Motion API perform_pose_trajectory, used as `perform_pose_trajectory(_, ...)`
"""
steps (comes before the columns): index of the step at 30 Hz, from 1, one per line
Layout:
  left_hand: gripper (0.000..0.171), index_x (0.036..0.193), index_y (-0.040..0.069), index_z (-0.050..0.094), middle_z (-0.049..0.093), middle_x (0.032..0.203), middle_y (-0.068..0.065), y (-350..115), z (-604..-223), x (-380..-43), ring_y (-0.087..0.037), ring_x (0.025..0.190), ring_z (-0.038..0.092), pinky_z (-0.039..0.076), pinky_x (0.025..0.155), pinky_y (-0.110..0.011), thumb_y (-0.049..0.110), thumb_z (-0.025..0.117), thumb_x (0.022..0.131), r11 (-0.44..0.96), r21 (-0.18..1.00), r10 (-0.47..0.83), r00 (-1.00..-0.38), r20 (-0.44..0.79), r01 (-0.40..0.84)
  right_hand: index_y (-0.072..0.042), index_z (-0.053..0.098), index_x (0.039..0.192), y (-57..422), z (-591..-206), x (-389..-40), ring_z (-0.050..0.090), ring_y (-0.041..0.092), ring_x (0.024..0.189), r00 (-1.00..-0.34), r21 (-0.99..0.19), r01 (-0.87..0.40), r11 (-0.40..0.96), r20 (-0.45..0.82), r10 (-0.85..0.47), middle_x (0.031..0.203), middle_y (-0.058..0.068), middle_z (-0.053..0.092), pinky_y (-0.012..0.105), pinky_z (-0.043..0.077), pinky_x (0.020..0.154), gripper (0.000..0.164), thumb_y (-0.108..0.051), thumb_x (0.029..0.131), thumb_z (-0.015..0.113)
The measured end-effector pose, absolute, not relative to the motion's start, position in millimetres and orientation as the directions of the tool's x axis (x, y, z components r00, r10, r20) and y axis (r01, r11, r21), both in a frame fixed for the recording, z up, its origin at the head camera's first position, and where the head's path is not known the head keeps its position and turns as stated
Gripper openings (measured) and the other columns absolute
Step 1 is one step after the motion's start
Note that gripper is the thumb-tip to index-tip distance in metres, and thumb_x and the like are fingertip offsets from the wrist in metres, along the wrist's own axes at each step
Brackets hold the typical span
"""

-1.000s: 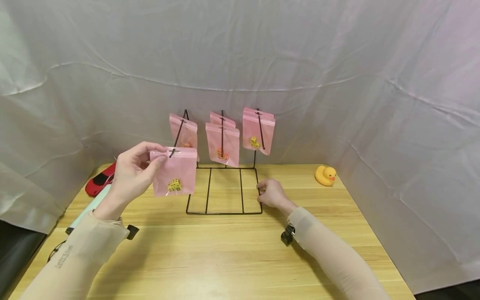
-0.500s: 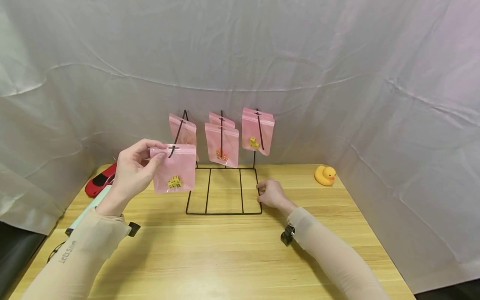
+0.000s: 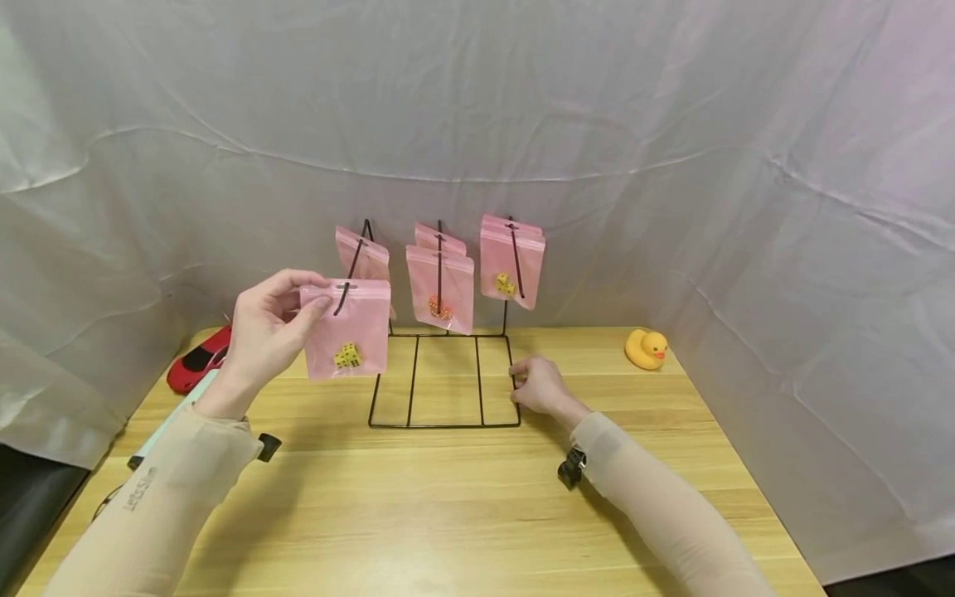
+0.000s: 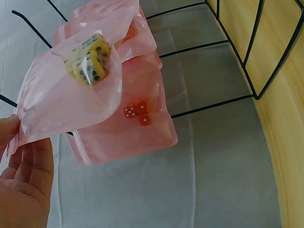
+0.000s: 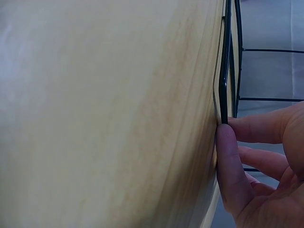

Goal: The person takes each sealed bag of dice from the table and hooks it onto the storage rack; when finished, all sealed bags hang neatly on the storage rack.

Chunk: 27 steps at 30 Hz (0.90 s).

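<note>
In the head view my left hand (image 3: 269, 332) pinches the upper left corner of a pink zip bag (image 3: 361, 319) with yellow dice (image 3: 347, 356) in it. The left hook (image 3: 341, 297) of a black wire rack (image 3: 480, 381) passes through the slot of this bag. Behind it on the same hook hangs another pink bag (image 3: 371, 264); the left wrist view shows red-orange dice (image 4: 142, 107) in a bag there. My right hand (image 3: 545, 388) pinches the right side wire of the rack's base between thumb and finger, as the right wrist view (image 5: 266, 156) confirms.
Pink bags with orange dice (image 3: 457, 286) hang on the middle hook, and bags with yellow dice (image 3: 525, 257) on the right one. A rubber duck (image 3: 646, 349) sits at the right. A red toy car (image 3: 197, 365) and a pale green object (image 3: 175, 423) lie left.
My left hand has lifted the bag slightly and moved it back along the left hook, so more of the hook's tip sticks out in front. The right hand stays on the base wire.
</note>
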<state>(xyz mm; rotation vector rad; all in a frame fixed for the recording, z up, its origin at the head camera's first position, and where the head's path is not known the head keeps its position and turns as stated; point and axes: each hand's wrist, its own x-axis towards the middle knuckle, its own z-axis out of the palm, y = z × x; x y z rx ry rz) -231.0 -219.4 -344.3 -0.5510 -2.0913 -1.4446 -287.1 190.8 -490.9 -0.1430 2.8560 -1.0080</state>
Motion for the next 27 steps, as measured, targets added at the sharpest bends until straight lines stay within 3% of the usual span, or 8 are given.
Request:
perform_pose_trajectory(4,0.02,0.119,-0.004,0.078,0.08,0.097,0.028,-219.1,-343.6,-234.6,0.003,0.075,0.074,0.059,0.065,-0.014,-0.007,0.078,0.099,0.325,0.727,0.019,-0.773,0.635,0.605,-0.001,0.077,0.139,190.5,-489.9,-286.4,0.066,0.015,0.083,-0.989,-0.647,-0.04,0.761,-0.081,-0.121,0.14,0.017,0.078,0.028,0.06,0.074,0.054,0.003,0.086,0.084)
perform_pose_trajectory(11,0.021,0.117,-0.004,0.079,0.078,0.096,0.029,-218.3,-342.2,-239.3,0.007,0.08,0.075,0.058,0.066,-0.012,-0.008,0.081,0.097,0.344,0.707,-0.007,-0.752,0.66,0.618,0.0,0.076,0.14,190.8,-489.9,-285.7,0.06,0.013,0.073,-0.989,-0.66,-0.039,0.75,-0.083,-0.125,0.131,0.016,0.08,0.026,0.056,0.066,0.053,0.004,0.088,0.083)
perform_pose_trajectory(22,0.022,0.116,-0.007,0.078,0.078,0.094,0.026,-217.4,-340.5,-250.8,0.008,0.08,0.075,0.059,0.068,-0.012,-0.007,0.084,0.095,0.322,0.729,-0.062,-0.755,0.653,0.604,-0.002,0.077,0.14,191.0,-489.5,-286.6,0.068,0.016,0.089,-0.989,-0.649,-0.037,0.76,-0.086,-0.122,0.141,0.016,0.078,0.028,0.062,0.074,0.054,0.002,0.087,0.086)
perform_pose_trajectory(27,0.023,0.116,-0.007,0.078,0.078,0.092,0.026,-218.1,-341.0,-256.8,0.006,0.079,0.076,0.058,0.067,-0.012,-0.005,0.085,0.094,0.307,0.741,-0.083,-0.759,0.646,0.597,-0.001,0.076,0.141,191.3,-489.1,-286.6,0.068,0.015,0.085,-0.988,-0.655,-0.042,0.755,-0.086,-0.129,0.146,0.017,0.076,0.028,0.062,0.072,0.054,0.003,0.087,0.084)
